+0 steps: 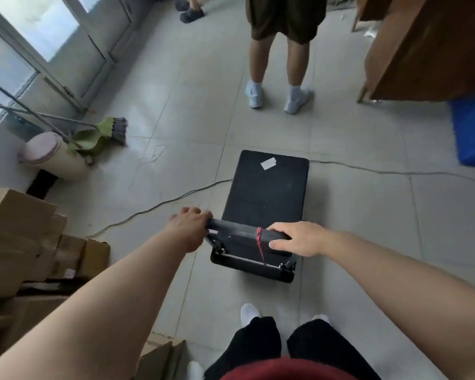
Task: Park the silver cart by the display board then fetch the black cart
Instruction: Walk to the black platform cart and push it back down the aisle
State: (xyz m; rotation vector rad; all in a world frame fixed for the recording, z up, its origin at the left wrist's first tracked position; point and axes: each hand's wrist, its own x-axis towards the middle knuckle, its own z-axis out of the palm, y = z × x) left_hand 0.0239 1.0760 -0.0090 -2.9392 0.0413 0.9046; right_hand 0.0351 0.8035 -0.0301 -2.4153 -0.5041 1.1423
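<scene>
Both hands wrapped on the handle (242, 233) of the black cart (266, 193): left hand (191, 224) closed at its left end, right hand (296, 238) at its right; cart on the floor (368, 215) straight ahead, deck bare, cable (159, 205) nearby; no silver cart in view, likely parked; fetching seemingly underway.

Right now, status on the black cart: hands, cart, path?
Left hand and right hand both gripping the black cart handle. Deck bare except a white label. Cable across floor; bystander directly ahead.
</scene>
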